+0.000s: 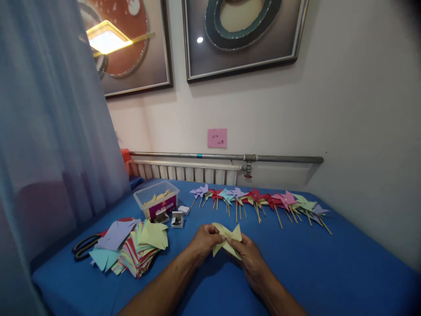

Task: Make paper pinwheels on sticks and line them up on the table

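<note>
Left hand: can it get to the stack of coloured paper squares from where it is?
Probably yes. The left hand pinches the yellow folded paper piece together with the right hand; the stack of coloured paper squares lies to its left on the blue tablecloth, nothing between.

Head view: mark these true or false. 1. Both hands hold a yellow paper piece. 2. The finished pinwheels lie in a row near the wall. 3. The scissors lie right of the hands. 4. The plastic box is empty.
1. True: left hand and right hand hold the yellow paper piece.
2. True: finished pinwheels.
3. False: scissors lie far left, by the paper stack.
4. False: plastic box holds sticks.
</note>
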`<state>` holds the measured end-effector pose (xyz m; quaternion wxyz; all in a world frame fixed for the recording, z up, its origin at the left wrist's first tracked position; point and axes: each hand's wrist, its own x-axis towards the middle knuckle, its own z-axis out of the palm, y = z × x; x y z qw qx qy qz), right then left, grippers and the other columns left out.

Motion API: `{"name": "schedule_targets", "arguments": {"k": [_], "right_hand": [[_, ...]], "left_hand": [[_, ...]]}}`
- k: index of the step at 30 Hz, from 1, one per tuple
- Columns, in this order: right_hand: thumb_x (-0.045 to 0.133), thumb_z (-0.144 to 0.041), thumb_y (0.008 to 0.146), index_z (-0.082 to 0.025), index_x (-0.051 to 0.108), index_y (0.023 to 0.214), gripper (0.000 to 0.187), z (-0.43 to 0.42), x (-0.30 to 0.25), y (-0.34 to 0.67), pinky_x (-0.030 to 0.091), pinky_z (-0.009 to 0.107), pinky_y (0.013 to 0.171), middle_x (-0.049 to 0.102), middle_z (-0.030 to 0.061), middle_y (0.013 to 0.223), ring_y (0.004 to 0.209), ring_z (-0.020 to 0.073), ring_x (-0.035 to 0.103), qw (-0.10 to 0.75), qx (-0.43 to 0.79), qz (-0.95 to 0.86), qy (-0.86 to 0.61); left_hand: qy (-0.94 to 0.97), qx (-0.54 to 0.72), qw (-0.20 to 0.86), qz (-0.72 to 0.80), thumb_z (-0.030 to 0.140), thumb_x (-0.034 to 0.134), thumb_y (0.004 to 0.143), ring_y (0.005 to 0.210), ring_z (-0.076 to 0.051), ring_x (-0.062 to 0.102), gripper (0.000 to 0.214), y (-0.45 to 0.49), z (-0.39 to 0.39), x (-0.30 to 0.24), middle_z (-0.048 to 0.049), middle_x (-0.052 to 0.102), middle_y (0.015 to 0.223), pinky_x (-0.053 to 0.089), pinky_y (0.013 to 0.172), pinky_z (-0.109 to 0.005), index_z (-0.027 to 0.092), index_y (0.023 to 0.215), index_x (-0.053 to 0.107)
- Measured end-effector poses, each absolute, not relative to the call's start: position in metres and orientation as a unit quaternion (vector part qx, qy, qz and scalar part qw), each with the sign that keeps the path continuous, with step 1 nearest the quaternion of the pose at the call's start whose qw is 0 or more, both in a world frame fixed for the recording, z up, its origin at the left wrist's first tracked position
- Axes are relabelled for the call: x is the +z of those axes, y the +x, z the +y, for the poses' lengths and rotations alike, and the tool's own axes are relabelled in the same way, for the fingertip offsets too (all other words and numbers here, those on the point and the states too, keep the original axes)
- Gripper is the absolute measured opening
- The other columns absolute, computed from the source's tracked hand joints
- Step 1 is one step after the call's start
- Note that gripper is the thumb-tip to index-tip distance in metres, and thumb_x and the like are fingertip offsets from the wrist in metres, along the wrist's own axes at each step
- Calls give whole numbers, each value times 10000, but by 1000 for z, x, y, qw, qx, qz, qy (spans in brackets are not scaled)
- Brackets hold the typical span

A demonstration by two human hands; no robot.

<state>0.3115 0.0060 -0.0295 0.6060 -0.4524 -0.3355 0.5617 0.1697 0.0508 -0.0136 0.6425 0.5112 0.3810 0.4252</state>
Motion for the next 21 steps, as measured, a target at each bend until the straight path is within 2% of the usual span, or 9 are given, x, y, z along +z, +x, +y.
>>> {"name": "schedule_targets", "arguments": {"k": [6, 10, 14, 16, 19, 21], "right_hand": [[881, -354, 605, -185, 784, 970, 413, -4, -17, 310, 592, 372, 742, 823, 73, 865, 811, 290, 770, 606, 562, -335, -453], [898, -346, 606, -183, 781, 984, 428, 0, -23, 312, 601, 370, 762, 824, 71, 875, 830, 286, 776, 605, 569, -331, -447], [908, -365, 601, -177, 781, 962, 426, 4, -31, 314, 599, 364, 736, 818, 65, 830, 771, 276, 772, 601, 570, -335, -450], [910, -376, 595, -175, 781, 960, 436, 5, -34, 313, 600, 376, 743, 818, 67, 830, 783, 287, 773, 600, 568, -340, -449], [891, -382, 623, -179, 775, 965, 414, 4, -33, 310, 591, 371, 749, 819, 68, 843, 818, 296, 774, 601, 561, -353, -446], [876, -379, 628, -180, 767, 934, 381, 3, -32, 309, 578, 360, 742, 815, 64, 829, 810, 293, 769, 601, 559, -355, -447]], "left_hand": [[524, 409, 643, 380, 334, 822, 551, 507, -107, 494, 307, 169, 51, -14, 18, 600, 574, 358, 541, -252, 166, 664, 591], [562, 425, 595, 388, 352, 781, 640, 521, -113, 488, 252, 162, 58, -8, 11, 585, 562, 368, 566, -256, 164, 663, 616], [625, 465, 417, 468, 297, 710, 764, 610, -149, 562, 135, 127, 79, 24, -10, 640, 633, 421, 647, -260, 165, 760, 685], [678, 458, 262, 512, 278, 643, 848, 799, -198, 647, 143, 97, 96, 49, -56, 739, 822, 453, 752, -279, 174, 885, 735], [684, 379, 63, 620, 274, 572, 928, 1099, -260, 656, 250, 49, 131, 88, -131, 758, 1165, 444, 934, -320, 169, 1070, 750], [665, 295, 47, 684, 265, 557, 934, 1126, -273, 666, 277, 24, 154, 106, -163, 750, 1205, 453, 937, -319, 146, 1098, 745]]}}
